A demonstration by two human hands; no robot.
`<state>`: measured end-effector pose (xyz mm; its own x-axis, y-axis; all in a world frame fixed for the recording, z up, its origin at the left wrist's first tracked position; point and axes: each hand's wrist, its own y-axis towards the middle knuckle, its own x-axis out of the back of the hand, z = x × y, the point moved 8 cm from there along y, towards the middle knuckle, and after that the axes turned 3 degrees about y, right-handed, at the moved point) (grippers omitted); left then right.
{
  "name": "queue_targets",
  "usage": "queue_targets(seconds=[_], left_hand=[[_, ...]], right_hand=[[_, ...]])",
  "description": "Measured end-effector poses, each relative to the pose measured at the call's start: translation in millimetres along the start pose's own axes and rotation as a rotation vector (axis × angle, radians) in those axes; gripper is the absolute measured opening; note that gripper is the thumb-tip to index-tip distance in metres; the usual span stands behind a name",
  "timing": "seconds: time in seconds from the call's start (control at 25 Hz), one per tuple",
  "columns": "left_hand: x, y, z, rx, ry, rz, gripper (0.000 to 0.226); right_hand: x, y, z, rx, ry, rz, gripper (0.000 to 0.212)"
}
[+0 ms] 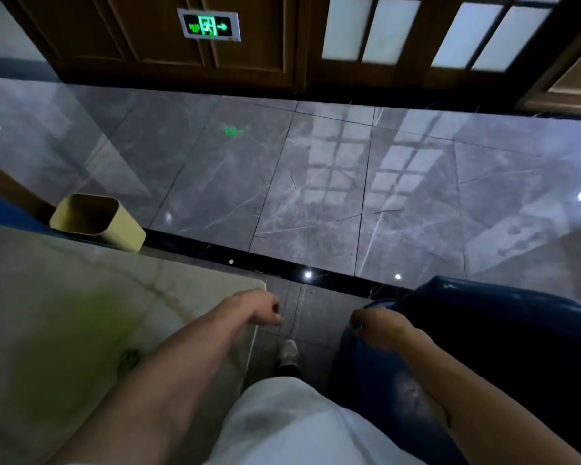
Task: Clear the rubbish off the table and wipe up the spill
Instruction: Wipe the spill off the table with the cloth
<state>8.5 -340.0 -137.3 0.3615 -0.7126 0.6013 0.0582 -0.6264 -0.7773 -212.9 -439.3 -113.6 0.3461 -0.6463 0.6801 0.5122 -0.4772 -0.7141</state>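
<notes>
A pale marble table (81,270) fills the lower left, with a yellow-green spill (57,350) spread over it and a small dark scrap (130,359) lying at the spill's right edge. A beige waste bin (96,218) stands on the floor just beyond the table's far edge. My left hand (259,307) hangs past the table's right corner, fingers curled, with nothing seen in it. My right hand (378,325) rests against a blue chair, fingers closed; whether it holds anything is hidden.
A dark blue padded chair (483,347) stands at the lower right. Between table and chair a narrow strip of grey tiled floor (316,196) shows my shoe (288,352). Dark wooden doors with frosted panes line the far wall.
</notes>
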Motion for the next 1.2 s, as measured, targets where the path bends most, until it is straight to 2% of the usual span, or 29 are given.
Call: queue_targets(seconds=[0.32,0.56,0.92,1.2], left_hand=[[63,60,50,0.043,-0.162,-0.016,0.039],[111,97,57,0.034,-0.219,-0.067,0.036],[175,146,100,0.194,-0.383,-0.113,0.035],[220,148,125,0.352,-0.660,-0.166,0.031]], right_hand=[[77,64,-3,-0.037,-0.033,0.025,0.041],[133,113,-3,-0.027,-0.052,0.005,0.032],[223,234,-24,0.081,-0.133,0.050,0.037],[294,311,5,0.263,-0.306,0.115,0.038]])
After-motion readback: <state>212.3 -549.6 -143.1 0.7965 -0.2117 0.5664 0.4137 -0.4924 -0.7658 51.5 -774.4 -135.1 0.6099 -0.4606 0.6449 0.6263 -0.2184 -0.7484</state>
